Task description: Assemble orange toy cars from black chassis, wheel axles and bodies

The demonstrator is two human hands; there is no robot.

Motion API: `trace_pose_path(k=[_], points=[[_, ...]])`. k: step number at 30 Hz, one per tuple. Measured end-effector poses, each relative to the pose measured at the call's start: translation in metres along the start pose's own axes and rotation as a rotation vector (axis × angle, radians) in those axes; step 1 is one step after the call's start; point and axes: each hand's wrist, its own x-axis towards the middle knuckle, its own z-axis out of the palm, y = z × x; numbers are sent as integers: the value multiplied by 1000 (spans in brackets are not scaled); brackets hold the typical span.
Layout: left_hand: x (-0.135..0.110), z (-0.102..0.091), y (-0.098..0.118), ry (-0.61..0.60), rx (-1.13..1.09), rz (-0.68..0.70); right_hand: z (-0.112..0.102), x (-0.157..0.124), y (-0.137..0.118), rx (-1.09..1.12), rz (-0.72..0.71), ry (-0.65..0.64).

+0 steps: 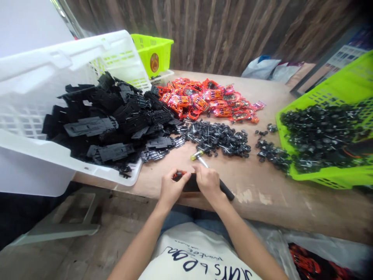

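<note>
My left hand (169,188) and my right hand (208,181) meet at the table's near edge, both closed around a small toy car part (189,182), black with a bit of red showing at the left. A small hammer (198,156) with a yellow-tipped head lies just beyond my right hand, its black handle running under that hand toward the table edge. Straight ahead is a pile of small black wheels on axles (218,140).
A tipped white crate (32,101) spills black plastic chassis pieces (116,120) at left. Red car bodies (210,99) are heaped at the back. A green basket (346,87) of wheels sits at right. A second green basket (153,52) stands far back.
</note>
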Motion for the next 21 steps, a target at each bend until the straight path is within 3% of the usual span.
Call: trace_pose_path(k=[4, 6, 9, 11, 13, 17, 21], points=[[23, -11, -11, 83, 110, -31, -9, -25, 33, -160, 94, 81], [33, -15, -19, 80, 141, -35, -16, -42, 45, -159, 178, 16], [41, -15, -27, 51, 116, -58, -31, -67, 46, 142, 289, -145], [43, -14, -29, 54, 114, -64, -40, -84, 40, 394, 318, -148], [43, -13, -30, 51, 128, -62, -43, -98, 33, 508, 327, -119], [44, -13, -29, 43, 163, -67, -40, -111, 34, 376, 291, -246], [45, -21, -16, 41, 189, -71, -30, -103, 45, 213, 232, -214]])
